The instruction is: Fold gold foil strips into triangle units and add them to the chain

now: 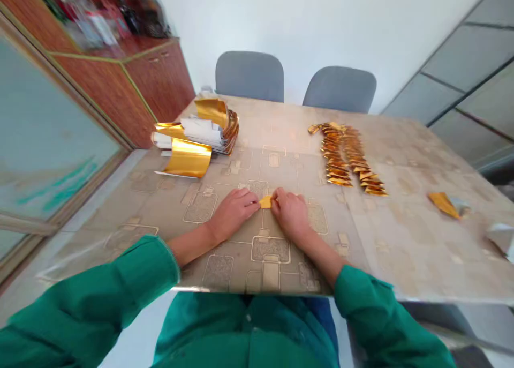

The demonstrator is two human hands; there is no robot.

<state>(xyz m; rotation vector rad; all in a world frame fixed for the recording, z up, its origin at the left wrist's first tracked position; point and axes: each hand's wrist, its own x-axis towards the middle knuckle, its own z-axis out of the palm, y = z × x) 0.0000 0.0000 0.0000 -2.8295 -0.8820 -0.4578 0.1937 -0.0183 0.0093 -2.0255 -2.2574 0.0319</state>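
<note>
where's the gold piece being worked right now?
Head view, near centre: the gold piece is between left hand and right hand, over the table, left of the folded gold rows.

- Left arm in a long green cloth sleeve (108,293): extended forward and inward, cuff set back from the bare left forearm (191,246).
- Bare left hand (235,213): back uppermost, fingers bent together toward the right hand (292,213), tips gathered in a pinch.
- Right arm in a matching green sleeve (385,309): angled forward and inward, bare below the cuff.
- Right hand: bare, back uppermost, fingers curled, thumb close to forefinger.
- Both hands: level, near each other, not touching.
</note>
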